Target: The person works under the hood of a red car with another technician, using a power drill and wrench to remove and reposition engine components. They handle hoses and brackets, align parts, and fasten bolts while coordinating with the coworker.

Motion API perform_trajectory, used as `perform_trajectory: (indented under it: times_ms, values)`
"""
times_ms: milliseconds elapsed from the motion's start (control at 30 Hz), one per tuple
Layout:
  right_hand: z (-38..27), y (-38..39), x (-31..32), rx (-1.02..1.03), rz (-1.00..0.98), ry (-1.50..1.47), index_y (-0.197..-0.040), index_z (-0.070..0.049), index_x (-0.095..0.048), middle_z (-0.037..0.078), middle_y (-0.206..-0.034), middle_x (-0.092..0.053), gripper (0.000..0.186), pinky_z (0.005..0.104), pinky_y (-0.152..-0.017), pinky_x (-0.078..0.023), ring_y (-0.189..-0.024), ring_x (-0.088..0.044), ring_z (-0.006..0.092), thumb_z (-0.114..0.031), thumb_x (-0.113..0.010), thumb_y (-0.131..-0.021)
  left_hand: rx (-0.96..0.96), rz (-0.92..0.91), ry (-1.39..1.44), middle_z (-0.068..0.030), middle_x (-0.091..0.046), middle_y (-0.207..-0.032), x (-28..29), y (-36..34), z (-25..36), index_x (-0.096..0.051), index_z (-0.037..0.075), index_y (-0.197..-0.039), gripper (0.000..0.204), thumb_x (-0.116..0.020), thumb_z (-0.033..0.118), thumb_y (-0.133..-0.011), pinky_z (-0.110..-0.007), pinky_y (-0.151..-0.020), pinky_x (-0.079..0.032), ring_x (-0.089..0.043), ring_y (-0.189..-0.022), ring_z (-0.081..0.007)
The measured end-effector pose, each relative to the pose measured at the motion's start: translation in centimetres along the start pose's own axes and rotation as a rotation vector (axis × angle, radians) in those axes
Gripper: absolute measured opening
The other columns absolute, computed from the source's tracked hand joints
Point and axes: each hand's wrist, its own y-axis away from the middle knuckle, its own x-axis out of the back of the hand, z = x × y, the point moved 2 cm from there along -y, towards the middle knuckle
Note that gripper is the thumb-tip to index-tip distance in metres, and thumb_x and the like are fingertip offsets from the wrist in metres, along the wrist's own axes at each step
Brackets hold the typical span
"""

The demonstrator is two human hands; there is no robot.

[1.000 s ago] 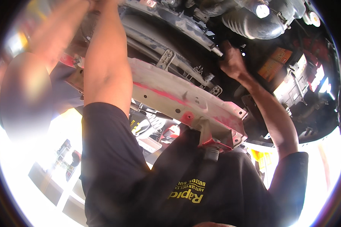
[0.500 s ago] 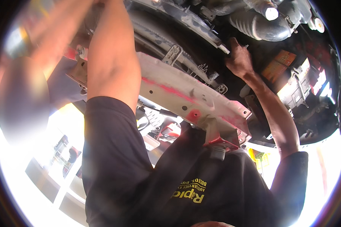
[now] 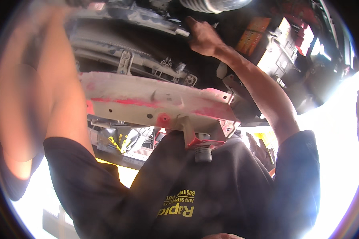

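My right hand point(image 3: 204, 38) is closed at the pale end of a long, dark metal crossbar point(image 3: 135, 19), its fingers curled around that end. On the left my bare left forearm point(image 3: 64, 91) reaches up to the top edge. My left hand point(image 3: 62, 8) is smeared and partly cut off there, near the crossbar's far left part, so its fingers cannot be made out. Between my arms lies a pale bumper beam point(image 3: 123, 93) with red paint patches and bolt holes. A bracket point(image 3: 201, 140) with a grey round rubber-like stop stands at its right end.
Another bare arm point(image 3: 22, 103), blurred, is beside my left one. Behind the beam is a plastic-framed radiator point(image 3: 107, 42). An orange-topped battery point(image 3: 254, 36) sits right of my right hand, and a ribbed hose point(image 3: 211, 4) shows at the top.
The view has shifted, so the engine bay and beam lie further left in the picture. My right hand stays at the crossbar's end. The arms on the left now stand closer together.
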Motion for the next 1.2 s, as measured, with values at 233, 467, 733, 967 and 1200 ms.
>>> perform_trajectory:
  times_ms: [233,467,733,967,1200]
  values:
    - [-2.2,0.1,1.5,0.06,-0.026,-0.016,-0.133,0.005,-0.062,0.033,-0.109,-0.077,0.054,0.057,-0.1,-0.062,-0.114,-0.074,0.0502,0.001,-0.069,-0.08,-0.027,-0.01,-0.012,-0.0147,-0.075,-0.143,0.3,-1.0,-0.9,-0.073,0.009,-0.147,0.049,-0.072,0.036,-0.106,-0.045,-0.112,-0.054,-0.071,-0.131,-0.0272]
    - [-3.1,0.2,2.4,0.041,-0.031,-0.047,-0.131,0.003,-0.062,0.032,-0.101,-0.077,0.053,0.0601,-0.094,-0.061,-0.105,-0.075,0.052,-0.003,-0.071,-0.078,-0.057,-0.022,-0.02,-0.0151,-0.075,-0.143,0.9,0.0,-2.1,-0.073,0.009,-0.148,0.047,-0.071,0.033,-0.107,-0.045,-0.112,-0.054,-0.071,-0.131,-0.0275]
    - [-3.1,0.4,3.2,0.033,0.034,0.027,-0.134,0.002,-0.059,0.033,-0.102,-0.077,0.056,0.06,-0.096,-0.06,-0.105,-0.075,0.0521,-0.007,-0.073,-0.081,-0.102,-0.064,-0.02,-0.0156,-0.075,-0.144,1.7,1.1,-2.3,-0.072,0.008,-0.148,0.046,-0.07,0.031,-0.109,-0.045,-0.112,-0.054,-0.07,-0.132,-0.0278]
    - [-3.6,0.3,3.8,0.031,0.029,0.022,-0.133,0.0,-0.058,0.034,-0.103,-0.075,0.05,0.0629,-0.096,-0.056,-0.107,-0.072,0.0537,-0.006,-0.07,-0.085,-0.101,-0.135,-0.023,-0.0161,-0.074,-0.145,3.1,3.3,-1.4,-0.071,0.008,-0.149,0.044,-0.069,0.029,-0.111,-0.045,-0.112,-0.054,-0.07,-0.132,-0.0281]
    - [-3.8,0.7,2.9,-0.023,-0.015,0.028,-0.132,0.002,-0.054,0.034,-0.105,-0.075,0.051,0.0632,-0.094,-0.057,-0.105,-0.072,0.0555,-0.004,-0.07,-0.083,-0.249,-0.315,-0.09,-0.015,-0.073,-0.149,4.7,3.6,-2.5,-0.07,0.009,-0.151,0.044,-0.07,0.029,-0.112,-0.046,-0.114,-0.054,-0.069,-0.135,-0.0289]
